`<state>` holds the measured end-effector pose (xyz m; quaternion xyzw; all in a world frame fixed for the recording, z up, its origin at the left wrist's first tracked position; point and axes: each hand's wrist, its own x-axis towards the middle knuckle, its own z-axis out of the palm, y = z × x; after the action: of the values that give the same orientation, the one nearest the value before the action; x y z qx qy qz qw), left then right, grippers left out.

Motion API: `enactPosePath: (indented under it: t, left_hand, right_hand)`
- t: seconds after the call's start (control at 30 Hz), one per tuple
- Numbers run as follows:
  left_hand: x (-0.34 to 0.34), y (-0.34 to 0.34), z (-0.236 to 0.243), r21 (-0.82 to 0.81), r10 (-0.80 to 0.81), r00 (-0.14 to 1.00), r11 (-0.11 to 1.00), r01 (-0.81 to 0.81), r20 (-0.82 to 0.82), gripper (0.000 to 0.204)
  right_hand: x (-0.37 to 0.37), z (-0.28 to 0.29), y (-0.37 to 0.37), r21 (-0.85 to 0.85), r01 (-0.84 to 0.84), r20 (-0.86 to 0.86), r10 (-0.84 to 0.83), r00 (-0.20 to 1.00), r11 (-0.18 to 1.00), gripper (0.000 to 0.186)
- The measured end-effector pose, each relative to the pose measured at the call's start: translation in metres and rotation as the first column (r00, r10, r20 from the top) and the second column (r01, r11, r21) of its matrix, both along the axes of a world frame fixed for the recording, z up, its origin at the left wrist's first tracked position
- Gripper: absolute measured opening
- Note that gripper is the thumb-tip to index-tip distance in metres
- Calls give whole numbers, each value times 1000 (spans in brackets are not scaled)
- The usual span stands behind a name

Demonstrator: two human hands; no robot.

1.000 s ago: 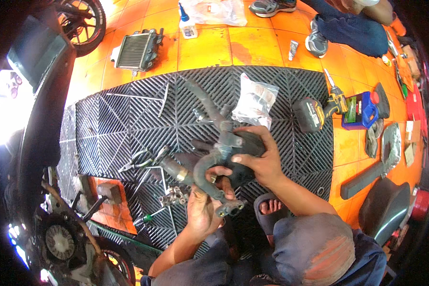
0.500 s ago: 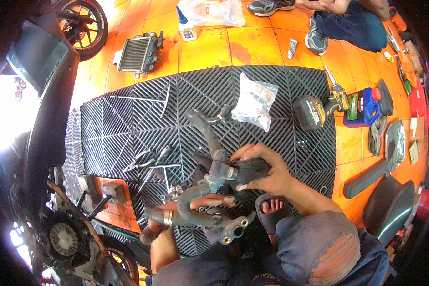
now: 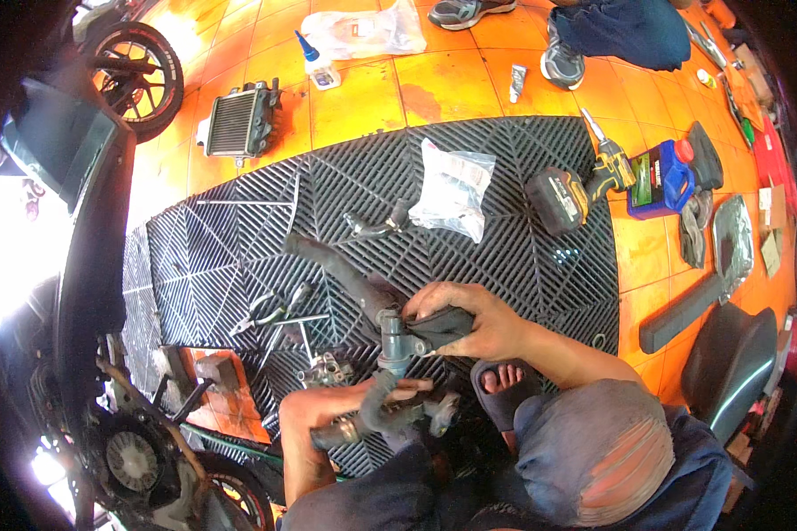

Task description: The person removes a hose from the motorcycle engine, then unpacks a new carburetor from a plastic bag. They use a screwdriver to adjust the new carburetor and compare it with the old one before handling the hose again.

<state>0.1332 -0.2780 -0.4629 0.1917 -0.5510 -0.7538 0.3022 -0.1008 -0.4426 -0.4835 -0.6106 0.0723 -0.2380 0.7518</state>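
Note:
A coolant hose assembly hangs in front of me over the mat. Its long dark rubber hose [image 3: 341, 268] reaches up and left from a grey housing [image 3: 395, 343], and a curved hose [image 3: 376, 405] with a metal clamp runs below. My left hand [image 3: 341, 403] supports the assembly from behind, its fingers partly hidden by the curved hose. My right hand [image 3: 487, 320] is closed around a bunched black cloth [image 3: 441, 327] pressed against the housing. Pliers [image 3: 274, 308], a T-handle wrench [image 3: 299, 320] and a small metal part [image 3: 326, 370] lie left of the hands.
The black ribbed mat [image 3: 230, 261] bears a clear plastic bag [image 3: 453, 188], another short hose [image 3: 376, 221] and a cordless impact driver [image 3: 584, 181]. Beyond are a radiator [image 3: 241, 122], a glue bottle [image 3: 321, 69] and another person's shoe [image 3: 562, 64]. A motorcycle [image 3: 128, 451] stands left; a blue jug [image 3: 660, 181] is right.
The hose assembly has turned, its upper hose swinging left and its lower end drawing in. Both hands have shifted with it, and the view has moved slightly.

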Motion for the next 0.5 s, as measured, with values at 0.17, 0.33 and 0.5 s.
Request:
enactPosePath:
  t: [0.17,0.33,0.5]
  left_hand:
    - [-9,-35,63,-209,114,840,978,0,530,138]
    - [13,-20,24,-33,-15,982,999,22,187,142]
    - [-21,-17,-1,451,204,977,879,-156,-59,148]
  right_hand:
    - [-17,-11,-8,318,103,-39,-96,995,943,50]
    - [-5,-4,-18,230,66,11,-70,997,971,48]
    - [-18,4,-29,-122,64,39,-60,997,990,44]
